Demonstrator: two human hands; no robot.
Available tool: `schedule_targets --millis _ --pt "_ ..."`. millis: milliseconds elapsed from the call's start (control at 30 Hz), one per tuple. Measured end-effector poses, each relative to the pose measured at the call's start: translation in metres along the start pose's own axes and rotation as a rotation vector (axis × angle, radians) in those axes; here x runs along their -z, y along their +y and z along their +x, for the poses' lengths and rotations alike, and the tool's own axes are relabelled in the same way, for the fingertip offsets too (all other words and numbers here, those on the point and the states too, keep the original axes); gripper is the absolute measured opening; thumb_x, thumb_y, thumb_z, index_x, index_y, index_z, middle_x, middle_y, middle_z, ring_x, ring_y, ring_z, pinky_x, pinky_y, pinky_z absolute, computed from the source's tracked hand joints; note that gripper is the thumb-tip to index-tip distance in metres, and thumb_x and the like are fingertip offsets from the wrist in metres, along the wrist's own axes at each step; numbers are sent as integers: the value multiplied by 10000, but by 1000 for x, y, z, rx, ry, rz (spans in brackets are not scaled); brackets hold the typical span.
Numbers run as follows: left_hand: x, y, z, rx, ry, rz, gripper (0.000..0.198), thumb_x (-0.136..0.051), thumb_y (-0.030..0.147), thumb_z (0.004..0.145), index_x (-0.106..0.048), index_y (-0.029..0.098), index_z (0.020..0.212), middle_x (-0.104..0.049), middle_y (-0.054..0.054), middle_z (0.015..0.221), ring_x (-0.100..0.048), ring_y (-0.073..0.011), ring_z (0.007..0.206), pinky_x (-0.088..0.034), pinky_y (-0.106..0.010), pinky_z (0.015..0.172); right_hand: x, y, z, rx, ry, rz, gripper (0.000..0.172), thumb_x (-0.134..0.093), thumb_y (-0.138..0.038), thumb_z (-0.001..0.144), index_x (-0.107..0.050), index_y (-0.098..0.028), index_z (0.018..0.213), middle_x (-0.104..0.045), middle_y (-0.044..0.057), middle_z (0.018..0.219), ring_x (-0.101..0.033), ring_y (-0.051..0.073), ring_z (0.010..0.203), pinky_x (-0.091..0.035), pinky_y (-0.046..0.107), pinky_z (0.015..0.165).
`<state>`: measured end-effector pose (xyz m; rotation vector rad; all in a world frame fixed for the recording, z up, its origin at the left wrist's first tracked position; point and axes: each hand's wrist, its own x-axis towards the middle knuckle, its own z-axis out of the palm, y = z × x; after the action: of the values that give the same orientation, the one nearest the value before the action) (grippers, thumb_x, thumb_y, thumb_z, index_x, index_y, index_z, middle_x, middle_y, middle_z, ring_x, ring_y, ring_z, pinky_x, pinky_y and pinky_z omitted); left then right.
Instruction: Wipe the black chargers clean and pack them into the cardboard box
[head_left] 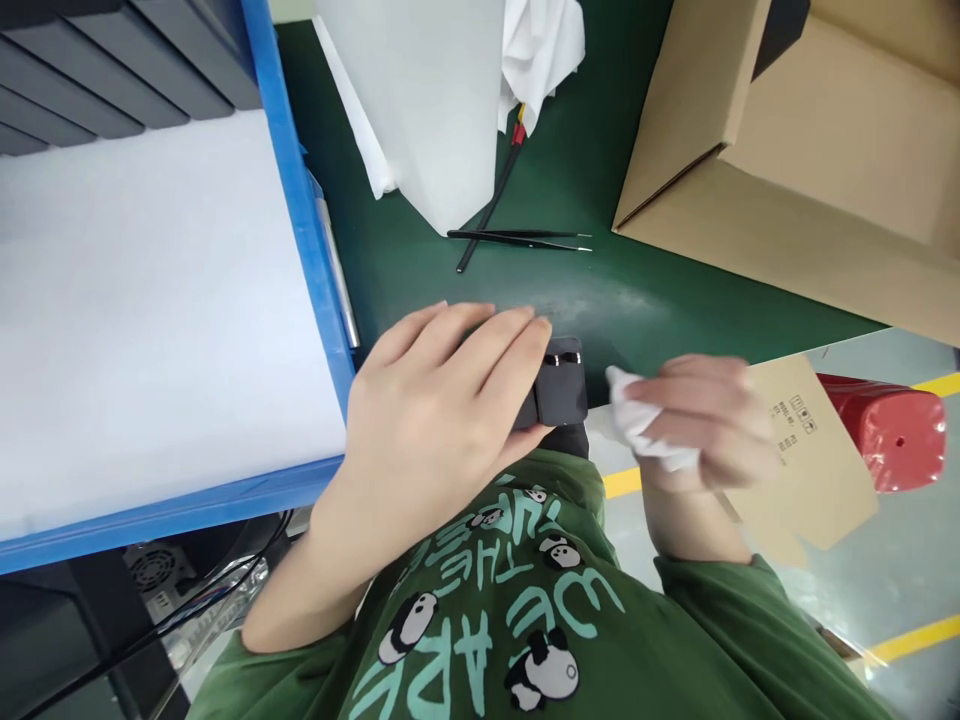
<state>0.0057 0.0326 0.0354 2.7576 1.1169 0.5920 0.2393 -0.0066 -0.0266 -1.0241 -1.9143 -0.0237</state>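
My left hand (435, 390) is wrapped round a black power adapter (562, 395) above the near edge of the table. One end of the adapter sticks out past my fingertips, with two metal plug prongs showing; the rest is covered by the hand. To the right, my right hand (712, 425), blurred by motion, pinches a crumpled white wipe (636, 412). A gap separates the wipe from the adapter. Beyond my left hand lie black tweezers (517, 240), crossing a thin black stick (496, 195) with a red and yellow end.
On the left stands a blue-rimmed bin (304, 240) with a white sheet and several dark grey blocks. White paper (435, 90) and a crumpled white cloth (540, 55) lie at the back. An open cardboard box (795, 220) sits right, above a red stool (892, 430).
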Motion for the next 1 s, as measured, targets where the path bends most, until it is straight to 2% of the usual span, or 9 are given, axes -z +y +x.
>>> schedule_targets --millis 67,133,200,267,433,600,800,867,1000 --pt "4 3 0 -55 33 -55 277 -698 223 859 -641 178 1126 -709 -112 1213 -662 -315 1151 -506 -517 1023 -5 11 1 -26 216 62 208 -461 -288 946 -531 -222 762 -630 10 744 -574 134 567 -456 316 500" --pt "7 7 -1 -124 56 -131 139 -671 136 868 -656 194 993 -738 -74 1083 -683 -272 1105 -500 -508 1050 -11 15 3 -59 282 112 187 -499 -254 916 -568 -205 749 -645 29 758 -590 148 584 -441 332 517" --pt "7 10 -2 -216 60 -164 110 -652 76 866 -661 175 914 -746 -48 956 -712 -235 990 -542 -460 995 -16 13 5 -46 193 152 164 -510 -228 911 -611 -197 786 -673 40 807 -613 149 609 -462 325 537" --pt "6 11 -3 -289 52 -141 110 -654 55 863 -677 144 923 -752 -51 921 -721 -226 913 -570 -447 936 -19 10 6 -36 152 157 174 -493 -214 929 -625 -203 815 -683 39 825 -625 143 622 -480 311 550" --pt "1 11 -5 -333 72 -139 131 -718 15 802 -683 104 892 -762 -76 882 -737 -253 886 -607 -442 877 -16 10 3 -85 210 120 245 -439 -223 971 -591 -229 778 -665 27 769 -606 139 583 -478 312 529" --pt "-1 12 -5 -326 87 -146 152 -720 13 798 -667 116 897 -754 -75 869 -737 -248 882 -634 -393 783 -16 11 0 -110 238 123 273 -439 -243 987 -597 -230 764 -662 28 768 -605 138 603 -479 320 528" --pt "-2 9 -10 -340 102 -147 131 -693 9 822 -656 119 881 -737 -68 841 -737 -240 921 -648 -361 786 -16 10 1 -153 139 19 431 -348 -365 1021 -594 -228 695 -641 50 724 -575 154 576 -473 349 507" --pt "-1 9 -13 -323 92 -182 145 -703 -3 803 -658 106 887 -733 -87 861 -732 -257 962 -650 -373 813 -16 11 1 -139 161 51 382 -376 -322 1008 -607 -233 717 -649 43 738 -586 155 593 -482 349 524" --pt "2 16 -14 -190 35 -175 158 -691 31 828 -660 130 948 -724 -87 910 -719 -254 997 -645 -400 856 -18 12 -1 -86 231 168 249 -457 -229 965 -634 -240 790 -673 25 809 -606 148 639 -493 339 555"
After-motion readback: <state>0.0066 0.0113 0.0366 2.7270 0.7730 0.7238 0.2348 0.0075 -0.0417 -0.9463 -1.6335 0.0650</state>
